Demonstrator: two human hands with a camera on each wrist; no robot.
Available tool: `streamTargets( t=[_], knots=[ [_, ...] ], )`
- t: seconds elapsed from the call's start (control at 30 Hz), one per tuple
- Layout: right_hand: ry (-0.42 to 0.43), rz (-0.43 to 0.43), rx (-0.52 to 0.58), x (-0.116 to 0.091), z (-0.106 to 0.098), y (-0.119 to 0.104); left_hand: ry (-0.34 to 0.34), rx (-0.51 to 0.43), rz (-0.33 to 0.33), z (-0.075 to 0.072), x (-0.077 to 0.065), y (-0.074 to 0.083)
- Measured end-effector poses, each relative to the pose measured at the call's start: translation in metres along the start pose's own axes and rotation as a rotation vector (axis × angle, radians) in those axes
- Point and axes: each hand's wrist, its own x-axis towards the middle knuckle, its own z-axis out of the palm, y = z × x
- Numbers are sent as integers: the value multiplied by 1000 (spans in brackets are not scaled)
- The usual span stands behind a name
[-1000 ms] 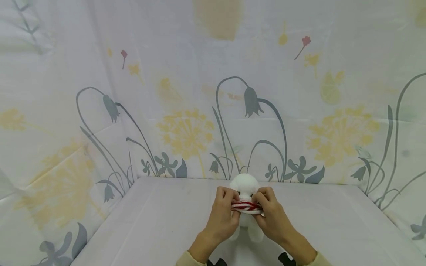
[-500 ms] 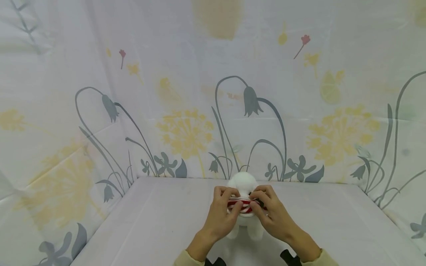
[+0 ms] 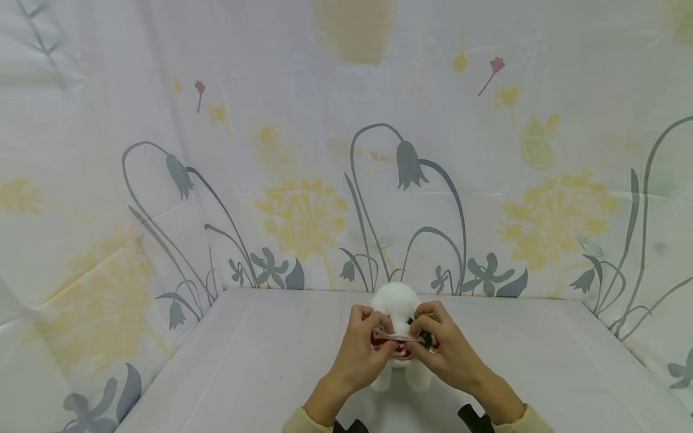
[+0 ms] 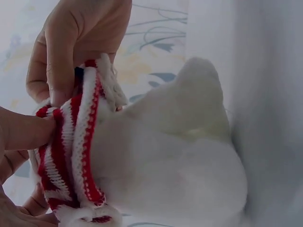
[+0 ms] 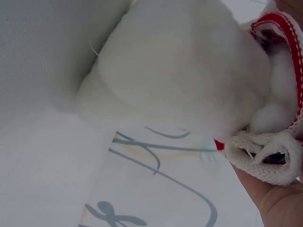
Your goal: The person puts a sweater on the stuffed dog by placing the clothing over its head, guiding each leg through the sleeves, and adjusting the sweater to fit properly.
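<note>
A white plush toy sits upright on the white surface, its round head towards the back and its legs towards the front. Around its upper body is a small red-and-white striped knitted sweater, bunched up, with a rolled white cuff showing in the right wrist view. My left hand pinches the sweater's left side, thumb in front. My right hand pinches the right side, beside a dark patch on the knit. Both thumbs meet near the middle. The toy's face is partly hidden by fingers.
A pale tabletop spreads around the toy. Behind and at both sides hangs a white sheet printed with grey and yellow flowers. Black straps show at the wrists beside beige sleeves.
Both thumbs have come from under the sweater's sides up onto its front, close together. The dark patch has come into view by the right fingers. The hands stay at about the same place.
</note>
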Motion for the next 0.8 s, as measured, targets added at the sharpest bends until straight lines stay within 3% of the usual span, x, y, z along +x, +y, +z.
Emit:
streamTargets(
  t=[0.23,0.47,0.67,0.8],
  knots=[
    [-30,19,25,-2,3,6,15,40,22,3,-1,-5],
    [-12,-14,-123,-4,7,15,29,150,54,7,-1,-16],
    [-42,21,-223,-9,10,22,-39,248,43,8,-3,-28],
    [-44,13,-262,-10,10,25,-66,263,39,9,-3,-35]
  ],
)
